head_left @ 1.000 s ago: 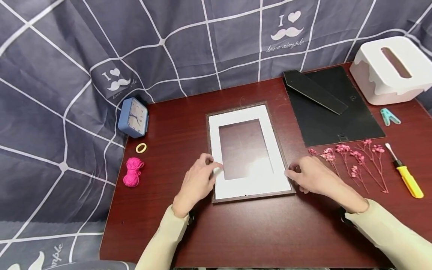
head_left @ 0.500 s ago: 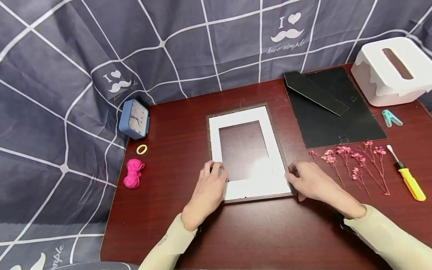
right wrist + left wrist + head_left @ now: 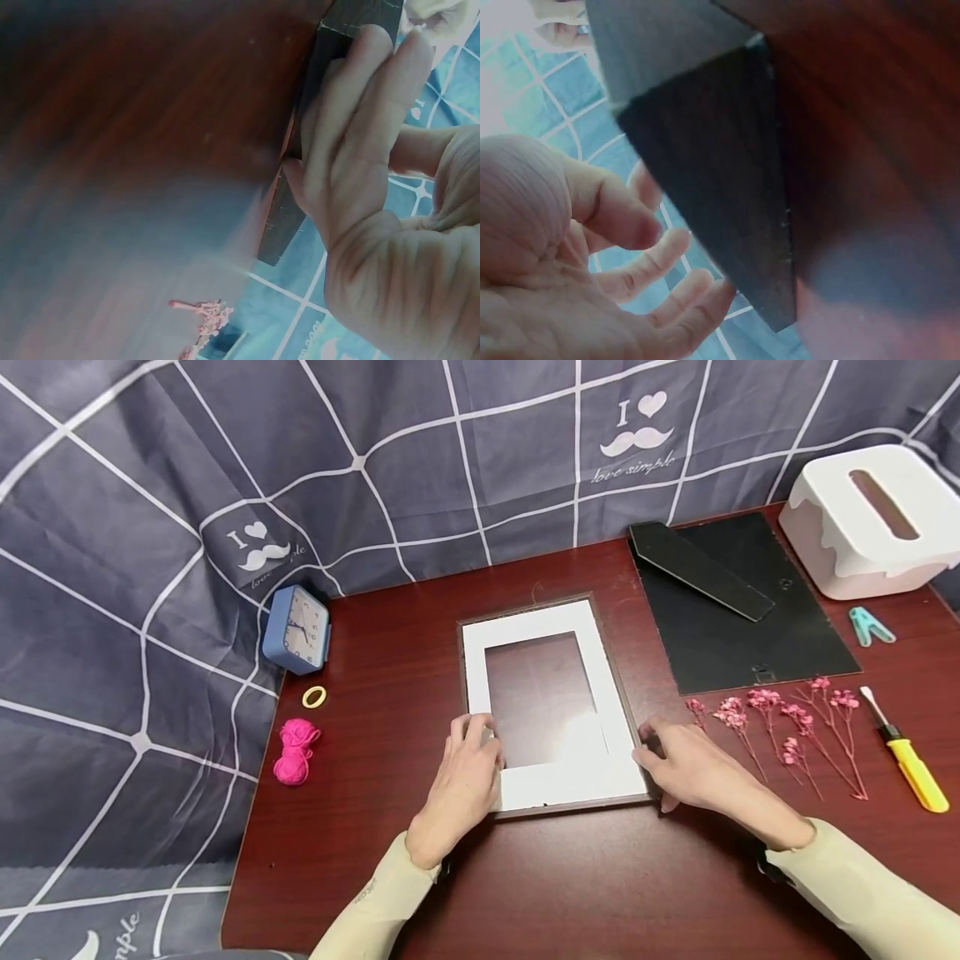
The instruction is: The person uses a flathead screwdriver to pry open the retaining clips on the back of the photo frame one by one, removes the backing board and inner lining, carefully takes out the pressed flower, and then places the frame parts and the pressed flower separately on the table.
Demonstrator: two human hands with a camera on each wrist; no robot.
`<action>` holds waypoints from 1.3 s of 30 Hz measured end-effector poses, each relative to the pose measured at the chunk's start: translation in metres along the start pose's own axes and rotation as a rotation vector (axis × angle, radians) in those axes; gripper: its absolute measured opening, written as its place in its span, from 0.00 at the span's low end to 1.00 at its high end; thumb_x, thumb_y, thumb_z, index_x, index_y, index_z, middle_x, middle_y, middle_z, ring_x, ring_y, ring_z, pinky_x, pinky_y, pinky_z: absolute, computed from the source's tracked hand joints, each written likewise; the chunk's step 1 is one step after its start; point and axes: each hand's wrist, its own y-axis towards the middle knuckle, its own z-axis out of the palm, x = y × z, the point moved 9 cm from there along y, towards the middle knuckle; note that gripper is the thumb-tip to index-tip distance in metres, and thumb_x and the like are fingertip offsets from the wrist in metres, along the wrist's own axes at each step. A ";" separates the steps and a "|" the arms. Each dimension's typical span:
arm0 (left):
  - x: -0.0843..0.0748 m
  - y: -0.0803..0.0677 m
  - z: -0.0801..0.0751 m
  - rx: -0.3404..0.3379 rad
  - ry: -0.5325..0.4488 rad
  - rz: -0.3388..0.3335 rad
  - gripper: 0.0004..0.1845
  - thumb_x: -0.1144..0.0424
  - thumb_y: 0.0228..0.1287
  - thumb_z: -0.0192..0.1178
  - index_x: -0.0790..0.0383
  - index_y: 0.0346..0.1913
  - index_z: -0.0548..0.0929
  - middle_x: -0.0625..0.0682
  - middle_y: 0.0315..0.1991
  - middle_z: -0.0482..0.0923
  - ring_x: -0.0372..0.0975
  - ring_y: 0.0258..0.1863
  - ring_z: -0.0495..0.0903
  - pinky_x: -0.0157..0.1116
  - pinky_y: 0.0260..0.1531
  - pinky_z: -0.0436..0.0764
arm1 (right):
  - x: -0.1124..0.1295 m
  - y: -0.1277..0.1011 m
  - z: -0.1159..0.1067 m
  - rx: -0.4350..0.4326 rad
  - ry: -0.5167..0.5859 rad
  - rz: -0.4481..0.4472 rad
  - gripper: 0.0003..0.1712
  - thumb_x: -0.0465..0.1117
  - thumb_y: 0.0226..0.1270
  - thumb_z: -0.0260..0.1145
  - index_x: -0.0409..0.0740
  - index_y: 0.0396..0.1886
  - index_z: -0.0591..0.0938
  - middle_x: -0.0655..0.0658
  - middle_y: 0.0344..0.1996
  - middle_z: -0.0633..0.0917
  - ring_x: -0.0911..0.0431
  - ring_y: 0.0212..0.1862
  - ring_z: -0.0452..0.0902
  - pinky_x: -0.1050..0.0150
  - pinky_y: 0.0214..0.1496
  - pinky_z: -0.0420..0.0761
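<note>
A picture frame (image 3: pixel 615 681) with a dark brown border lies on the table, a white mat (image 3: pixel 528 787) with a rectangular opening inside it. Over the frame's lower left part is my left hand (image 3: pixel 463 777), its bent fingers resting on the mat beside the opening. In the left wrist view these fingers (image 3: pixel 649 266) curve loosely above the frame's dark side (image 3: pixel 712 157). My right hand (image 3: pixel 693 764) holds the frame's lower right edge, thumb at the top and the other fingers along the outer side. The right wrist view shows those fingers (image 3: pixel 360 112) against the frame's side (image 3: pixel 283 225).
A black backing board (image 3: pixel 742 647) with its stand leg (image 3: pixel 701 570) lies back right. Pink dried flowers (image 3: pixel 802 718), a yellow screwdriver (image 3: pixel 917 772), a teal clip (image 3: pixel 870 625) and a tissue box (image 3: pixel 873 522) are at right. At left are a blue clock (image 3: pixel 296 631), a yellow ring (image 3: pixel 314 697) and pink yarn (image 3: pixel 295 752).
My left hand has shifted right from the frame's left edge onto the mat, its fingers now over the lower left part. The right hand stays at the right edge.
</note>
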 end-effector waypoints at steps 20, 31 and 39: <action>-0.014 0.008 -0.013 0.163 -0.106 -0.113 0.09 0.68 0.72 0.65 0.61 0.31 0.89 0.59 0.58 0.81 0.57 0.61 0.73 0.51 0.56 0.77 | -0.006 -0.028 0.015 0.059 -0.039 -0.071 0.53 0.50 0.76 0.74 0.27 0.83 0.57 0.52 0.21 0.82 0.62 0.18 0.82 0.57 0.43 0.85; -0.012 0.009 -0.014 0.088 -0.197 -0.160 0.15 0.66 0.71 0.64 0.58 0.23 0.82 0.57 0.56 0.78 0.58 0.65 0.66 0.56 0.58 0.72 | 0.000 -0.032 0.018 0.043 -0.050 -0.059 0.59 0.48 0.76 0.74 0.34 0.89 0.47 0.51 0.18 0.81 0.63 0.18 0.82 0.39 0.59 0.86; 0.024 -0.003 -0.037 -0.322 -0.590 -0.312 0.19 0.76 0.61 0.68 0.70 0.56 0.87 0.65 0.66 0.74 0.53 0.61 0.82 0.35 0.59 0.87 | -0.001 -0.032 0.019 0.041 -0.057 -0.038 0.58 0.49 0.76 0.74 0.32 0.88 0.48 0.53 0.15 0.82 0.63 0.19 0.83 0.31 0.67 0.80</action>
